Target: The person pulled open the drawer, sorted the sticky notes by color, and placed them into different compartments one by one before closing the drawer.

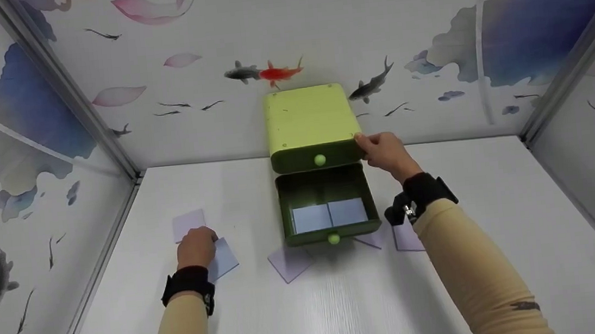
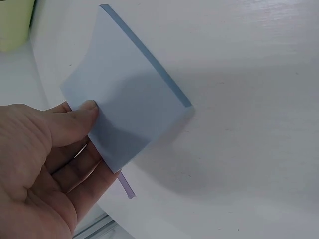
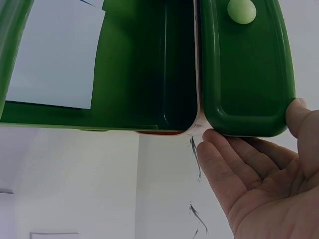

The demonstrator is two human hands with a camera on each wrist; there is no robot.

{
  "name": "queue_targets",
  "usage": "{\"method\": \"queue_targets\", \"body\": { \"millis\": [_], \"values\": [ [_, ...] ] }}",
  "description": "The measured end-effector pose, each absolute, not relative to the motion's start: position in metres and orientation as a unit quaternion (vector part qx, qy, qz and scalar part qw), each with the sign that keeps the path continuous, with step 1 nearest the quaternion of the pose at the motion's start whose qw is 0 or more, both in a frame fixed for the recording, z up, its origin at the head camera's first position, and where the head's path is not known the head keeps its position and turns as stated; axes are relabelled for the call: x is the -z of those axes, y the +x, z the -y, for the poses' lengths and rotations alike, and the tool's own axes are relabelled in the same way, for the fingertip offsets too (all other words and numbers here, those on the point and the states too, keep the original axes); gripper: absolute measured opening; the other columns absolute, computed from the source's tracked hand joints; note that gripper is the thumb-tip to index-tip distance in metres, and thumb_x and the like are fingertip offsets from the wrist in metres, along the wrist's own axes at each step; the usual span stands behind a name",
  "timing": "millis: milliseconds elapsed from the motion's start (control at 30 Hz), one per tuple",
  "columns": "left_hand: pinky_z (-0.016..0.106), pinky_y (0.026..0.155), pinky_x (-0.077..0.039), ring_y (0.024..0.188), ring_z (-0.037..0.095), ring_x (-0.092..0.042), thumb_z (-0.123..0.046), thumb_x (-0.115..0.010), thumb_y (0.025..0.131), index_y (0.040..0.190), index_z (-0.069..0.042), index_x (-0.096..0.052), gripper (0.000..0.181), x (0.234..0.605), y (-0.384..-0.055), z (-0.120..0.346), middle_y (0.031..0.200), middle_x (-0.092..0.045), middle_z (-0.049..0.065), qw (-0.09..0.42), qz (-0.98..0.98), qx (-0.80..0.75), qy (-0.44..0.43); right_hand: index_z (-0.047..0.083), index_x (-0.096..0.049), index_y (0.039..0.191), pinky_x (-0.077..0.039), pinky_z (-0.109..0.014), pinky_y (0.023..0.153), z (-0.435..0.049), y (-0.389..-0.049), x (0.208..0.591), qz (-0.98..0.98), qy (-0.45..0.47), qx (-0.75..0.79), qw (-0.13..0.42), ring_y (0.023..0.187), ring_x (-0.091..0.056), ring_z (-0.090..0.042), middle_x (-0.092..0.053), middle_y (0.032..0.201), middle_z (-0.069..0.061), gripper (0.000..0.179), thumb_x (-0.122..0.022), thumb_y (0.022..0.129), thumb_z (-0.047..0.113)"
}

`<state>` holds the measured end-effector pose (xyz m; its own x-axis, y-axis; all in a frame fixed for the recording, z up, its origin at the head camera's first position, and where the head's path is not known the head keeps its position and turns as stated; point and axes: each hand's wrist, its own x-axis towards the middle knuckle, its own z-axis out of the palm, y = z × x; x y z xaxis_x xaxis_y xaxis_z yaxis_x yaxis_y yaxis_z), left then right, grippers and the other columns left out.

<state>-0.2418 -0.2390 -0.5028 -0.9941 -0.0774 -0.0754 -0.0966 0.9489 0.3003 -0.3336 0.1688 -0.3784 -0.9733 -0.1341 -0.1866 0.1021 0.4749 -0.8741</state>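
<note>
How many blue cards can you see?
3 blue cards: one in the left hand, and two side by side in the open drawer, one on the left and one on the right. More may be hidden beneath.

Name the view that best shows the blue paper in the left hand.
The left wrist view: it shows the blue paper close up, mostly uncovered. The head view shows it smaller, partly hidden by the left hand; the right wrist view doesn't show it.
</note>
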Motion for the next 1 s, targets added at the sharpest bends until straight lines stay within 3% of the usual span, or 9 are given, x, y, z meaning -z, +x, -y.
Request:
{"method": "queue_targets", "body": {
  "millis": [167,400,600,867,1000],
  "values": [
    [0.05,0.086,-0.054,0.096,0.038,-0.067,0.001,-0.056,0.093,0.104,0.002,-0.074,0.022,0.503,-0.242,0.24,0.103,-0.072,0.022,0.042,-0.984,-0.166,-0.039,-0.003,-0.055,0.133,-0.05,-0.032,0.095,-0.168,-0.335,0.38,-0.854,-0.009,0.508,0.11,0.109,-0.056,-0.023,-0.054,0.127,-0.018,0.06,-0.042,0.102,0.046],
    [0.051,0.09,-0.052,0.1,0.037,-0.066,-0.001,-0.057,0.093,0.106,0.001,-0.074,0.021,0.493,-0.244,0.238,0.105,-0.071,0.021,0.065,-0.98,-0.183,-0.031,-0.003,-0.051,0.138,-0.048,-0.037,0.101,-0.168,-0.336,0.38,-0.852,-0.008,0.51,0.115,0.117,-0.055,-0.027,-0.053,0.134,-0.02,0.061,-0.043,0.102,0.046],
    [0.051,0.092,-0.051,0.105,0.038,-0.064,-0.003,-0.055,0.096,0.112,0.0,-0.071,0.023,0.481,-0.248,0.234,0.111,-0.07,0.022,0.073,-0.981,-0.177,-0.022,-0.003,-0.055,0.133,-0.05,-0.03,0.094,-0.168,-0.336,0.381,-0.858,-0.008,0.502,0.112,0.112,-0.056,-0.023,-0.055,0.127,-0.018,0.06,-0.041,0.102,0.046],
    [0.049,0.094,-0.049,0.108,0.036,-0.062,-0.006,-0.054,0.097,0.115,-0.002,-0.07,0.024,0.462,-0.254,0.224,0.116,-0.068,0.02,0.076,-0.983,-0.167,-0.007,-0.005,-0.048,0.14,-0.047,-0.04,0.103,-0.169,-0.336,0.379,-0.852,-0.01,0.511,0.116,0.125,-0.055,-0.031,-0.054,0.136,-0.023,0.063,-0.042,0.102,0.045],
    [0.048,0.095,-0.049,0.109,0.034,-0.061,-0.007,-0.054,0.098,0.117,-0.004,-0.07,0.025,0.453,-0.258,0.217,0.118,-0.067,0.019,0.078,-0.984,-0.161,-0.001,-0.004,-0.05,0.138,-0.047,-0.04,0.103,-0.169,-0.335,0.379,-0.851,-0.009,0.512,0.116,0.122,-0.055,-0.03,-0.055,0.134,-0.022,0.061,-0.042,0.102,0.045]
  ]
}}
